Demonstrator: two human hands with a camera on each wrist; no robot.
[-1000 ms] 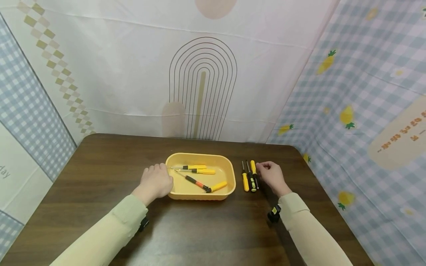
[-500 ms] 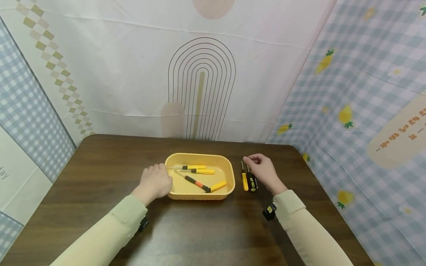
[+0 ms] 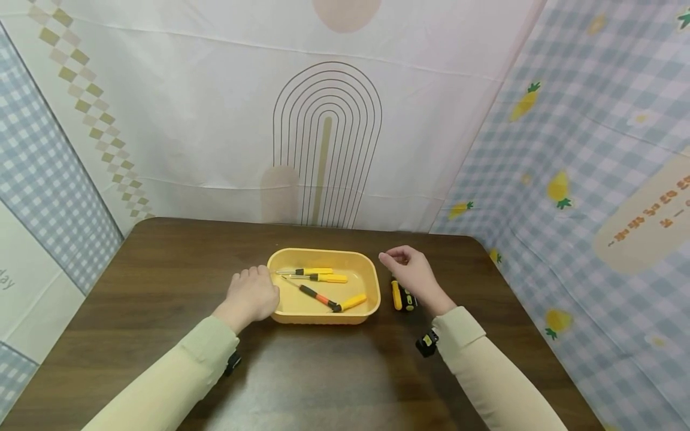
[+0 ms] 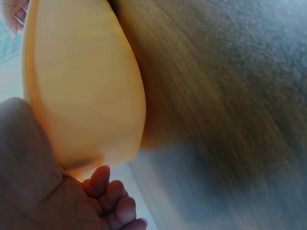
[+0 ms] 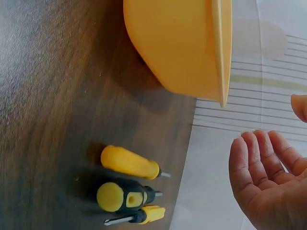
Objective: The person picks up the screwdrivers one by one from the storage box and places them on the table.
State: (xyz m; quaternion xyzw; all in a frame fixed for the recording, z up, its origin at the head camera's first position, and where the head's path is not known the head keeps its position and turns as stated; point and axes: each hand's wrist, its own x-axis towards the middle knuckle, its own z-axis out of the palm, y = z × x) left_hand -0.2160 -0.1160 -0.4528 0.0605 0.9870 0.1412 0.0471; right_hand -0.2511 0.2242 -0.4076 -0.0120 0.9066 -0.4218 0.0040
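Observation:
My left hand [image 3: 252, 294] grips the left end of a yellow plastic bin [image 3: 323, 318], its fingers bent around the wall in the left wrist view. Inside lie several screwdrivers, among them a black and orange one [image 3: 318, 295] and a yellow-handled one [image 3: 353, 301]. My right hand [image 3: 412, 276] hovers just right of the bin, thumb apart from its fingers and nothing between them. Below it, three screwdrivers lie side by side: a yellow one [image 5: 127, 162], a thick black and yellow one [image 5: 117, 195] and a yellow one [image 5: 152, 213] pointing the opposite way.
Everything stands on a dark wooden table [image 3: 323, 371]. Behind it hangs a white patterned cloth [image 3: 215, 149], and a blue checked cloth [image 3: 582, 179] borders the right side.
My right hand has moved left from beside the rightmost screwdriver, over the row's far ends, towards the bin. The left hand and the bin have stayed put.

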